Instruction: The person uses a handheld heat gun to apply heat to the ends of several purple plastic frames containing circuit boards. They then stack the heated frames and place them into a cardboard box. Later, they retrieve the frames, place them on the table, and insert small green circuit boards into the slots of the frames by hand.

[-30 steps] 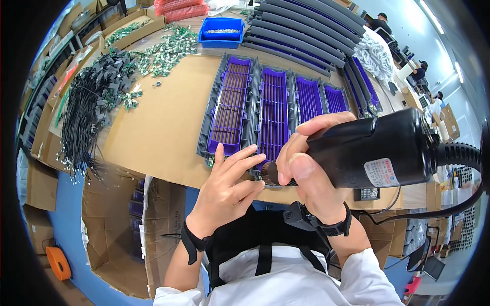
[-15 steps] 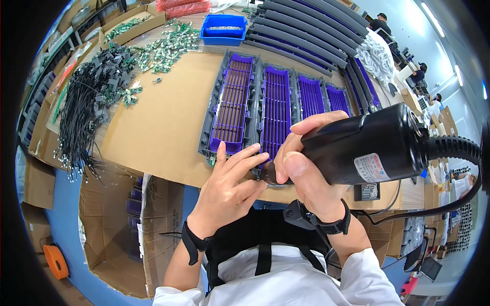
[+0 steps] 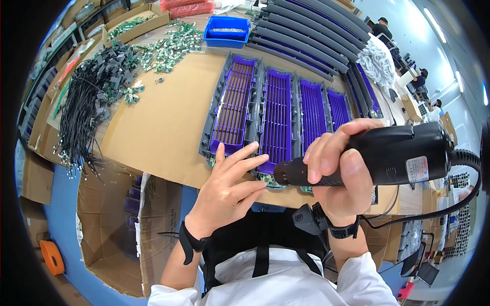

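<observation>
My right hand is wrapped around a black corded electric screwdriver. The tool lies almost level, its ridged nose pointing left over the near ends of the housings; its bit cannot be made out. Fingers spread, my left hand rests by the near ends of the two leftmost housings. The first is a grey housing with a purple slatted insert; beside it stands a second purple grille. A small green circuit board shows at the second one's near end, just below the screwdriver's nose.
More purple grilles continue to the right, partly behind the tool. Long grey housings are stacked behind. A blue bin, green circuit boards and black cables lie far left. An open cardboard box stands below the table's edge.
My right hand has moved right with the screwdriver, and its nose has drawn away from my left fingertips, uncovering the green board. My left hand has barely moved.
</observation>
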Motion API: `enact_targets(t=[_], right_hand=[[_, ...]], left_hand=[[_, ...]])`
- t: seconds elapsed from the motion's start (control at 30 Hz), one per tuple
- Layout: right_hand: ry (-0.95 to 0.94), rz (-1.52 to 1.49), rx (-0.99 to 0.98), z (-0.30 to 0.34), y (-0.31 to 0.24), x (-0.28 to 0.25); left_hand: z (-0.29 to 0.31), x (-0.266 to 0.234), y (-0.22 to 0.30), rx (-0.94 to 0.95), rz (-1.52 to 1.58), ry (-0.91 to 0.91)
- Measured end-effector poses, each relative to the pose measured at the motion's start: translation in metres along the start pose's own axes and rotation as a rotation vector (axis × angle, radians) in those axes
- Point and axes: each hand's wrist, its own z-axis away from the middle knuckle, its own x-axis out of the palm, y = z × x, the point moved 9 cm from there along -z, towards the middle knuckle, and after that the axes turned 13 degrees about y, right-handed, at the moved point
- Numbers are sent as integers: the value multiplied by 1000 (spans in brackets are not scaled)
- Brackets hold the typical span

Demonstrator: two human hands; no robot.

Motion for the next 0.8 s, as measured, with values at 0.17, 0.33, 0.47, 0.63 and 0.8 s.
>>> enact_targets(t=[0.17,0.33,0.47,0.63,0.8], right_hand=[[-33,-119,-7,2,-8,0],[-63,-125,-9,6,-6,4],[-70,-122,-1,7,-6,4],[-69,-144,-20,6,-5,4],[-25,-206,1,4,-5,1]], left_hand=[[-4,-5,-6,-75,45,87],[-6,-5,-7,-94,7,121],[-6,-5,-6,-75,-8,115],[-6,-6,-7,-80,-5,129],[-5,-6,-7,-71,-17,133]])
